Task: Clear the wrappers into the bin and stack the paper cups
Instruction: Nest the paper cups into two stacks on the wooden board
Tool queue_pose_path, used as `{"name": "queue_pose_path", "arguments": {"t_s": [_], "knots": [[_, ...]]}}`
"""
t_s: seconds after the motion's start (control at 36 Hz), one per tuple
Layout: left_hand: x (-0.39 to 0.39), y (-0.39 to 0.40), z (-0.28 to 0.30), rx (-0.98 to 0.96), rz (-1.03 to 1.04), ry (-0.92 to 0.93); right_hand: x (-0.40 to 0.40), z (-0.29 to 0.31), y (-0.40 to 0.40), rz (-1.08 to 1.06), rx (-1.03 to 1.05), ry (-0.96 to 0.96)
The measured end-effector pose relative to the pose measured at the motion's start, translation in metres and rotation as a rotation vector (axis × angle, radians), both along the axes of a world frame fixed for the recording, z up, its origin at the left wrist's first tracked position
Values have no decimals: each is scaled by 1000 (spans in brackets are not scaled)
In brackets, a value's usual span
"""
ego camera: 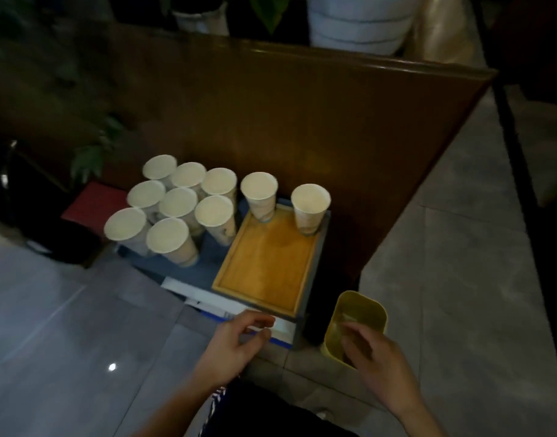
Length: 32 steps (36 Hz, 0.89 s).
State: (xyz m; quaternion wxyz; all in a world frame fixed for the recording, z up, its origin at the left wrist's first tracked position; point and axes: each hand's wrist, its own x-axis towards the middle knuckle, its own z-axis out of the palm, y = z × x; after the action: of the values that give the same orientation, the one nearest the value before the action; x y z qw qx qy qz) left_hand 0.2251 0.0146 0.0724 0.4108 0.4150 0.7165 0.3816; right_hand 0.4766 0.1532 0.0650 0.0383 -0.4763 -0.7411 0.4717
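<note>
Nearest the camera, the left hand [236,342] hovers at the near edge of the low blue counter [204,266], thumb and fingers loosely curved; a pale strip lies under the fingertips, but whether they pinch it or only touch it cannot be told. The right hand [375,361] reaches over the near rim of the yellow rectangular plastic bin [370,305], fingers relaxed and hanging toward the opening, with nothing visibly held. The bin stands on the grey tiled floor [460,279], just right of the counter's near corner.

No loose wrappers show on the counter, and something faint lies inside the bin, so the wrapper half of the task looks done or all but done. The stacking has not begun: every cup stands alone, upright and open.

On the counter, right of centre, lies one shallow orange-brown wooden tray [264,260], bare in the middle. At the tray's far edge stand two white paper cups [310,205], apart from each other. Left of the tray, a tight cluster of eight more white paper cups [179,203] stands rim to rim. That makes ten cups in all, one tray, one bin.

Behind the counter rises a dark brown panel [302,115], with white plant pots [359,23] beyond it.
</note>
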Motion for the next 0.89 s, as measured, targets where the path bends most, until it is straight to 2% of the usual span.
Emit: {"name": "queue_pose_path", "arguments": {"t_s": [0.08,0.19,0.47,0.58,0.75,0.89], "knots": [[-28,-10,4,-34,-3,49,-29,2,3,83,-24,-25],[-70,-20,12,-89,-108,158,-73,6,2,193,-58,-68],[-179,-37,21,-229,-338,418,-173,10,-16,272,12,-88],[-213,-44,24,-157,-349,508,-208,11,-26,246,36,-106],[-255,-51,30,210,-315,642,-257,15,-44,158,169,-116],[-290,-48,24,365,-215,722,-297,21,-57,117,344,-40]]}}
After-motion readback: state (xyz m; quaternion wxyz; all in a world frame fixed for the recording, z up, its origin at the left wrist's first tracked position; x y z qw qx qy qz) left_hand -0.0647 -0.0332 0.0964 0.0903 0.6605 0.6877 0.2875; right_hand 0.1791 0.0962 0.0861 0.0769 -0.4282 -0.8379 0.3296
